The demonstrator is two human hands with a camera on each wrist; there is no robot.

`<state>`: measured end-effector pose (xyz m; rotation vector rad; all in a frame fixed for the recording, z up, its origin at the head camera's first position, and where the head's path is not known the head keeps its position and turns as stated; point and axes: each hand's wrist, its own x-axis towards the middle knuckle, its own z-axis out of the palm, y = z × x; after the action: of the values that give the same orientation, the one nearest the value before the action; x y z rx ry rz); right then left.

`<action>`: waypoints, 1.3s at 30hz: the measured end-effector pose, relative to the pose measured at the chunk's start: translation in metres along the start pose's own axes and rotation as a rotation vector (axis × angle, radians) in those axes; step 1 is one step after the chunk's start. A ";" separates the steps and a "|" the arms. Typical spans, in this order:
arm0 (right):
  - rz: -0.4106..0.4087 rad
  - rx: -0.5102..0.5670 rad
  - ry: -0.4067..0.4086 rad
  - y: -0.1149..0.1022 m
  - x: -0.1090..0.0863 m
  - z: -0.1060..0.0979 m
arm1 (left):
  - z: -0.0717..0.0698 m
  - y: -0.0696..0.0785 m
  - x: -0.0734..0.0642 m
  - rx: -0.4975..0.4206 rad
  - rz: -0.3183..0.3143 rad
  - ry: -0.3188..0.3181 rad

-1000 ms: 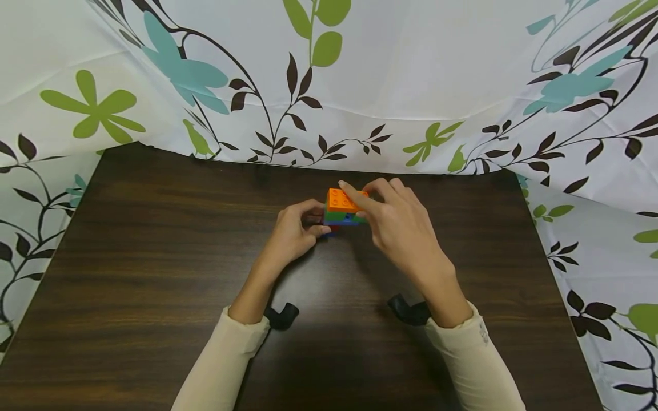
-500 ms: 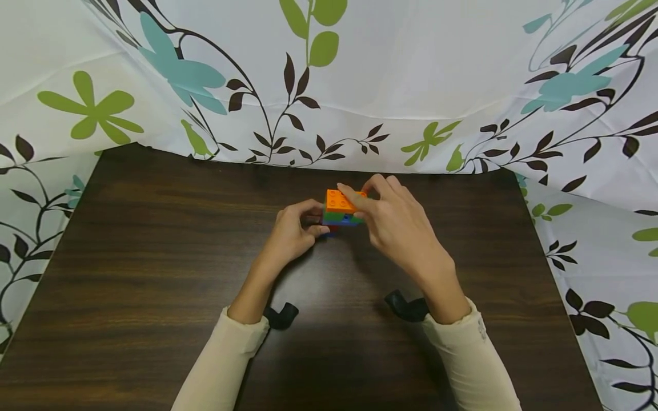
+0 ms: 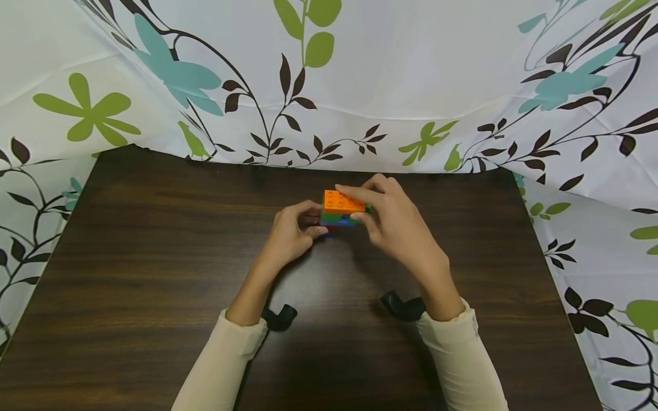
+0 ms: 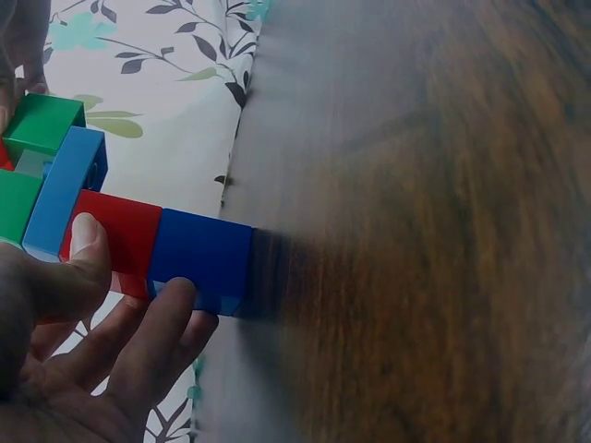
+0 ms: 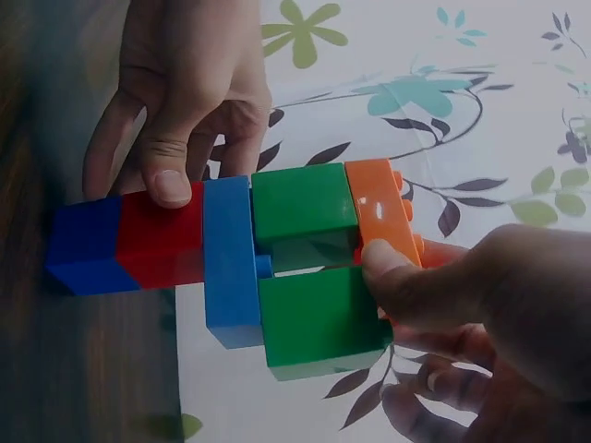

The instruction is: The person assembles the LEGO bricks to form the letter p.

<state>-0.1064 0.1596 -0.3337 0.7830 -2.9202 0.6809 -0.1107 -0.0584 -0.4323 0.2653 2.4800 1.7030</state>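
A tower of toy building bricks stands on the table. Lowest is a dark blue brick (image 4: 203,257), then a red brick (image 5: 157,247). A wider blue brick (image 5: 229,277) lies across the red one. It carries two green bricks side by side, one green brick (image 5: 305,208) on the left hand's side and another green brick (image 5: 319,318) nearer my right hand. On top sits an orange brick (image 3: 336,201). My left hand (image 3: 289,234) grips the base, its thumb on the red brick. My right hand (image 3: 403,228) pinches the top at the orange brick; its far fingers are partly hidden.
The dark wooden table (image 3: 154,274) extends around the tower. A white patterned cloth (image 3: 360,68) hangs along its far edge and sides. Below each hand, a black curved piece (image 3: 281,318) shows at the wrist.
My right hand has turned slightly at the top, its thumb shifting a little, and a bit of green now shows right of the orange brick. The left hand keeps its hold.
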 end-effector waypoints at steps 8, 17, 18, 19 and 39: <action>0.074 0.214 0.059 0.015 -0.002 0.006 | 0.000 -0.002 0.001 -0.015 -0.007 0.002; 0.101 0.415 0.165 0.027 -0.004 0.021 | 0.000 -0.003 0.000 0.009 0.005 0.015; 0.102 0.423 0.171 0.027 -0.004 0.021 | 0.000 -0.003 0.000 0.013 0.008 0.020; 0.107 0.432 0.176 0.026 -0.003 0.022 | 0.000 -0.003 0.000 0.017 0.012 0.025; 0.125 0.579 0.302 0.026 -0.005 0.036 | 0.001 -0.004 -0.002 -0.003 0.062 0.044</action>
<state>-0.1124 0.1670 -0.3770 0.4631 -2.5220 1.5423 -0.1090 -0.0596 -0.4364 0.3113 2.5260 1.7545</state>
